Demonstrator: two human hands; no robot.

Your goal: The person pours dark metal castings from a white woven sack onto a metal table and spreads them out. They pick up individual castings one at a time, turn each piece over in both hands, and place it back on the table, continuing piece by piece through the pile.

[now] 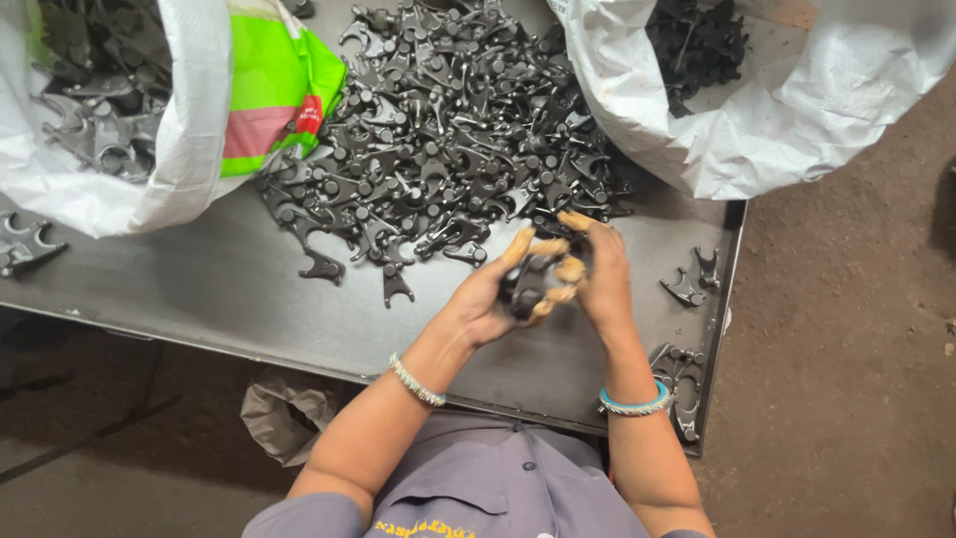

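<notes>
Dark metal fork (525, 286), likely heavy, rigid, perhaps oily: clasped between left hand (488, 299) and right hand (597, 274); best gripped by shank.

Dark metal table (199, 289) with heaped black forked parts (448, 130), white sacks (777, 110).

Two white sacks (757, 130) beyond the hands, one either side; two loose forks (694, 279) just right of them; the heap (448, 130) ahead is too many to count.
</notes>
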